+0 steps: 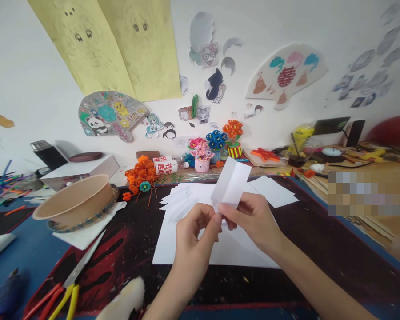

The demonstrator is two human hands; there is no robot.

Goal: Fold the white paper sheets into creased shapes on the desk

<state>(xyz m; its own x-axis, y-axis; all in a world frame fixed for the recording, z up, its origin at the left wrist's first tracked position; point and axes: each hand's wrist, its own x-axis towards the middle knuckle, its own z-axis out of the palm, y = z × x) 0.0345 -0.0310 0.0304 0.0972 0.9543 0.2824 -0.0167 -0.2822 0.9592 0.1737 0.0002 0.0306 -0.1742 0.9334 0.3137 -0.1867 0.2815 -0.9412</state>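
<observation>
A small piece of folded white paper (232,181) is held up above the table, with a crease running along its length. My left hand (198,235) pinches its lower corner between thumb and forefinger. From the other side, my right hand (255,218) grips it, thumb in front and the other fingers partly hidden behind. Below both hands lies a large white sheet (168,244). Several pointed folded papers (183,198) fan out behind my left hand, and another white sheet (273,191) lies beyond my right hand.
Scissors (76,271) with red and yellow handles lie at the left, near a tan round bowl (76,195). Orange pipe-cleaner flowers (140,175), a plastic bottle (168,165) and small flower pots (202,163) line the back. A cup with dark liquid (296,158) stands back right.
</observation>
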